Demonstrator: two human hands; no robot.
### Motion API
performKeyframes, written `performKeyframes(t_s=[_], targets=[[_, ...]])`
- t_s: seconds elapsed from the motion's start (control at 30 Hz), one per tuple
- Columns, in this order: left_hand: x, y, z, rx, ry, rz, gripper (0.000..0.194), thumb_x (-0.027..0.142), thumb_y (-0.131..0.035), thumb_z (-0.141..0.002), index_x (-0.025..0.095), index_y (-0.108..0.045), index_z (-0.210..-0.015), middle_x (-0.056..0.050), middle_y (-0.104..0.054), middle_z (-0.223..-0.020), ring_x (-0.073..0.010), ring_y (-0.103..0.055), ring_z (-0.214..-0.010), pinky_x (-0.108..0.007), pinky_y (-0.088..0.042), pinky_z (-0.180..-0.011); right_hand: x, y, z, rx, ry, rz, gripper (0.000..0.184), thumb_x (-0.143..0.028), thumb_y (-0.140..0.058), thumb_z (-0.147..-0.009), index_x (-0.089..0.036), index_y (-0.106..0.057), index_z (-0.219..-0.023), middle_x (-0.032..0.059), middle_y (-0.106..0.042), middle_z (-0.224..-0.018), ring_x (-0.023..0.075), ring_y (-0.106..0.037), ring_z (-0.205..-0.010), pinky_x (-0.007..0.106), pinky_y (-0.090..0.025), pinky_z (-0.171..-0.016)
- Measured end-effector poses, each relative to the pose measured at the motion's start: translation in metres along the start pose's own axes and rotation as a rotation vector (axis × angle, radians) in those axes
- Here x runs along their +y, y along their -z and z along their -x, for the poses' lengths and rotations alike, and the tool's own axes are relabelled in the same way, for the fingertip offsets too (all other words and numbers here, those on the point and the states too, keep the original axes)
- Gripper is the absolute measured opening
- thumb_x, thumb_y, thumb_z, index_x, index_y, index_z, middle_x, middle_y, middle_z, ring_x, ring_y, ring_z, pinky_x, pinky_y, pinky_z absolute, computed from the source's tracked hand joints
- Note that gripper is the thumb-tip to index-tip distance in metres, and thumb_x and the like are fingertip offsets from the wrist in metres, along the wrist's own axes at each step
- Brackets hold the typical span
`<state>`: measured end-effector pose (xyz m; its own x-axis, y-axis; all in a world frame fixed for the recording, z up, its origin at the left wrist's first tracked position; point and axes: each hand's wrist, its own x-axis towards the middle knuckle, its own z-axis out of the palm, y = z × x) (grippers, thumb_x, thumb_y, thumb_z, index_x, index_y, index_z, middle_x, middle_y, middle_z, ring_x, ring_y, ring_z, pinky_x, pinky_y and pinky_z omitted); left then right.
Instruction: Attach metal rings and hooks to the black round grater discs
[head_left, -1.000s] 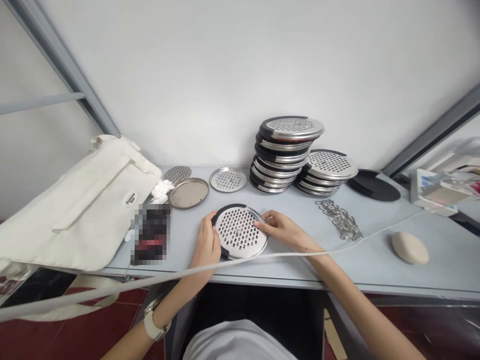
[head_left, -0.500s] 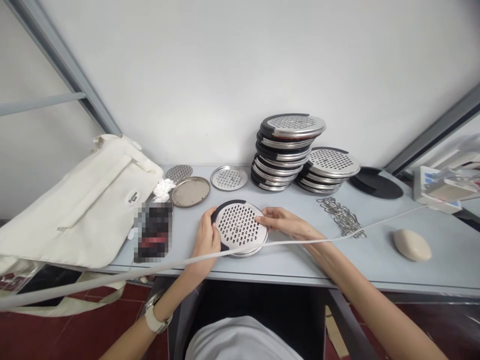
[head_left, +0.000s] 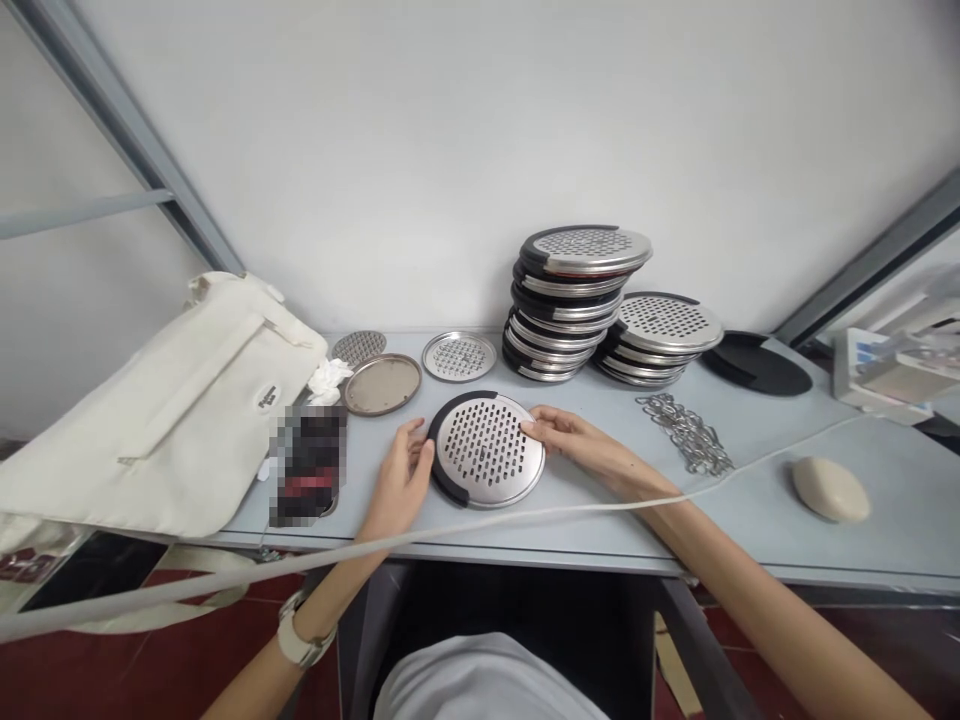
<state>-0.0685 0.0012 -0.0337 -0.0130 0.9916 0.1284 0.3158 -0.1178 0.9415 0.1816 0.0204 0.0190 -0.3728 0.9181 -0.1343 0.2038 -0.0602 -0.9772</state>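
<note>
Near the front of the desk is a round perforated metal disc [head_left: 491,450] with a black rim along its left side. My right hand [head_left: 566,435] pinches the disc's right edge, thumb on top and the other fingers partly hidden. My left hand [head_left: 401,480] is at the black rim with its fingers loosely spread; its thumb tip is at the rim, and I cannot tell whether it touches. Behind the disc lie a shallow metal lid [head_left: 382,384], a rimmed perforated plate [head_left: 459,357] and a smaller perforated plate [head_left: 359,346].
Two stacks of similar discs, a tall stack [head_left: 566,320] and a lower stack [head_left: 667,325], stand by the wall. Rightward are a black round base [head_left: 769,368], metal chain links [head_left: 686,432] and a beige oval object [head_left: 831,489]. A white cable [head_left: 570,510] crosses in front; a cream bag [head_left: 187,400] is left.
My left hand has loosened from the disc's left side and drawn back a little. The disc has shifted slightly right and turned a little, with my right hand still on its edge.
</note>
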Motion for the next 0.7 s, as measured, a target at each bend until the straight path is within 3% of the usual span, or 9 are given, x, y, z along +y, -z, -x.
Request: performKeyframes(t_s=[0.1, 0.3, 0.47, 0.7], targets=[[0.007, -0.003, 0.0, -0.036, 0.009, 0.046, 0.04, 0.04, -0.05, -0.087, 0.017, -0.046, -0.12, -0.011, -0.059, -0.115, -0.0202, -0.057, -0.107, -0.036, -0.044, -0.096, 0.004, -0.003, 0.0, -0.012, 0.02, 0.03, 0.039, -0.052, -0.06, -0.076, -0.018, -0.056, -0.092, 0.0037, -0.062, -0.093, 0.0158, -0.056, -0.085, 0.028, -0.044, -0.076], [0.011, -0.006, -0.002, 0.019, -0.016, 0.016, 0.038, 0.044, -0.047, -0.088, 0.016, -0.053, -0.114, -0.01, -0.06, -0.116, -0.0206, -0.055, -0.109, -0.033, -0.042, -0.096, 0.012, -0.006, -0.007, -0.119, -0.017, -0.034, 0.041, -0.044, -0.071, -0.067, -0.018, -0.054, -0.093, 0.0045, -0.066, -0.092, 0.0179, -0.061, -0.087, 0.033, -0.048, -0.077], [0.01, -0.004, -0.001, 0.04, -0.02, -0.069, 0.038, 0.045, -0.043, -0.09, 0.018, -0.054, -0.113, -0.008, -0.063, -0.112, -0.0203, -0.058, -0.104, -0.031, -0.044, -0.091, 0.004, -0.002, -0.009, -0.188, -0.058, -0.106, 0.036, -0.038, -0.073, -0.066, -0.017, -0.057, -0.091, 0.0037, -0.066, -0.096, 0.0171, -0.061, -0.092, 0.034, -0.046, -0.086], [0.01, -0.004, -0.003, 0.065, -0.036, -0.117, 0.039, 0.044, -0.041, -0.089, 0.016, -0.057, -0.112, -0.009, -0.064, -0.108, -0.022, -0.058, -0.102, -0.033, -0.045, -0.09, -0.004, 0.001, -0.011, -0.231, -0.093, -0.104, 0.035, -0.037, -0.072, -0.067, -0.018, -0.06, -0.095, 0.0035, -0.067, -0.096, 0.0173, -0.061, -0.092, 0.035, -0.045, -0.087]])
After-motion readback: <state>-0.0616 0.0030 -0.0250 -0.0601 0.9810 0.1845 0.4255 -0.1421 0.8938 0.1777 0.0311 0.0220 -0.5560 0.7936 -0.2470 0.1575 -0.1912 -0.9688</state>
